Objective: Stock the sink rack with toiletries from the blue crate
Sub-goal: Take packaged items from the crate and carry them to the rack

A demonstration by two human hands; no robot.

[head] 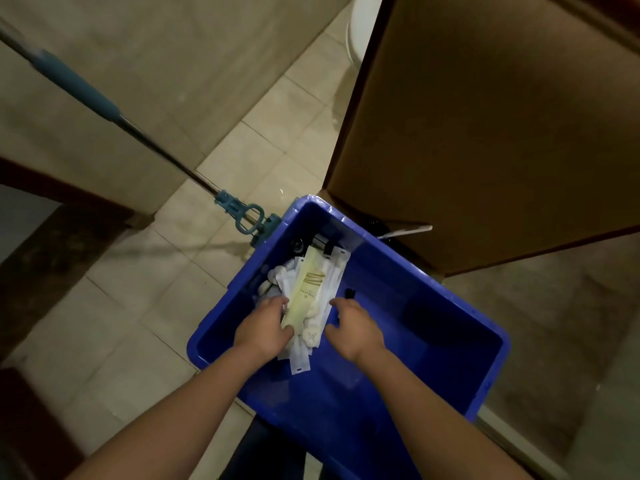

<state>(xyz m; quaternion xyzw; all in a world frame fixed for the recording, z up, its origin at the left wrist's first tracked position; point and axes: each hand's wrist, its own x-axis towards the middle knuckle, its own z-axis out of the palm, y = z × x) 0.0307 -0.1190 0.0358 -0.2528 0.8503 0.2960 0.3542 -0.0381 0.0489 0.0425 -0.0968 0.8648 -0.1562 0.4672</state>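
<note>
— What's furthest left?
— A mop (104, 109). Its long handle slants down across the tiled floor (138, 289), and its head meets the far corner of the blue crate (450, 358).

— And inside the crate?
— The toiletries lie heaped along its far left wall. Small white round pieces (277, 273) are nearest that wall, then flat white packets (299, 362). A yellow packet (308, 289) lies on top, running lengthwise from the far corner toward the near side.

— The left hand?
— The left hand (265, 327) is down in the crate, clamped on the yellow packet. Its thumb lies across the packet's near end, and its fingers curl over the left edge and the white packets beneath.

— The right one?
— The right hand (356, 327) sits just beside the heap's right edge, fingers bent, fingertips at the white packets. Whether it grips anything I cannot tell.

— Further right?
— A small black object (350, 292) lies on the crate's bottom, just beyond the right hand's fingers. Past the crate's far right wall stands a brown door (485, 116).
</note>
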